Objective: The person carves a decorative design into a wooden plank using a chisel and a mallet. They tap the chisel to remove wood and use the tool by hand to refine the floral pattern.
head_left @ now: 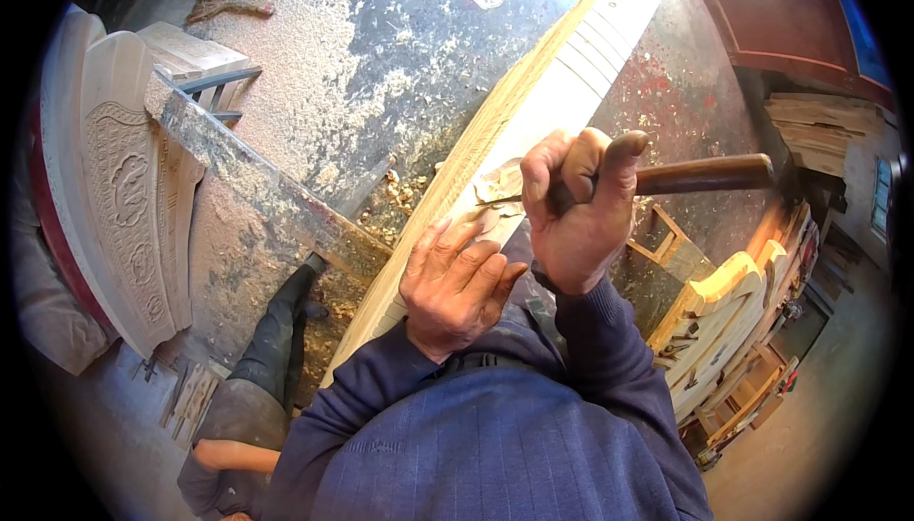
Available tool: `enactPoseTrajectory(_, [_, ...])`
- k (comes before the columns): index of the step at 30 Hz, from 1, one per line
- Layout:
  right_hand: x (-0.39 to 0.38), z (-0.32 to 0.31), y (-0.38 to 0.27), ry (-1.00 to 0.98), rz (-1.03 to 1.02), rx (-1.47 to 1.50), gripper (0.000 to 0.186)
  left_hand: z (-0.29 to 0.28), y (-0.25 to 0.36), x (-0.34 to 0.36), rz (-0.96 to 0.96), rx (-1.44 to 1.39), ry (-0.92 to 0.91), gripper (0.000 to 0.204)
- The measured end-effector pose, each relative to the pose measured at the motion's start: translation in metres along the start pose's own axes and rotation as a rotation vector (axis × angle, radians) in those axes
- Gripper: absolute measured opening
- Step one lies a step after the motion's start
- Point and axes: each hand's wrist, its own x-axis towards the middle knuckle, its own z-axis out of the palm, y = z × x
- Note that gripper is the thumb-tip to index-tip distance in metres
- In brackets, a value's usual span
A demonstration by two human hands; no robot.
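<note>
A long pale wooden beam [571, 69] runs diagonally in front of me, with pencil-like cross lines toward its far end. My right hand [578, 216] is closed around a carving chisel [709, 174], whose dark wooden handle sticks out to the right. Its thin blade points left, and the tip meets the wood at a small carved patch [502, 183]. Just nearer than the tip, my left hand [451, 288] rests on the beam, fingers stretched out and holding nothing. The fingertips lie close to the blade; whether they touch it I cannot tell.
A carved wooden panel [133, 178] stands at the left. A narrow plank [257, 188] reaches the beam's left side. Another person [262, 378] is at lower left. Sawdust [314, 45] and a brush [228, 7] lie on the floor. Several tools sit on a bench [714, 335] at right.
</note>
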Motion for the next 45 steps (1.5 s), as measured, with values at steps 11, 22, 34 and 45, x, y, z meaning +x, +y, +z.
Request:
enactPoseTrajectory(11, [-0.0007,0.0028,0.0014,-0.016,0.004,-0.078,0.073,-0.0002,0.0000,0.0009,-0.001,0.004,0.007,0.018])
enactPoseTrajectory(22, [-0.0014,0.0005,0.0021,-0.028,-0.018,0.010,0.069,-0.0039,0.0009,0.0031,-0.003,0.023,0.011,0.018])
enactPoseTrajectory(34, [-0.0018,0.0005,0.0021,-0.054,-0.019,-0.081,0.071,0.0003,-0.0022,0.0008,0.001,-0.040,0.018,0.019])
enactPoseTrajectory(45, [-0.0016,-0.0023,0.0009,-0.072,-0.005,0.030,0.068,-0.0014,-0.0011,0.0031,-0.005,-0.060,0.017,0.019])
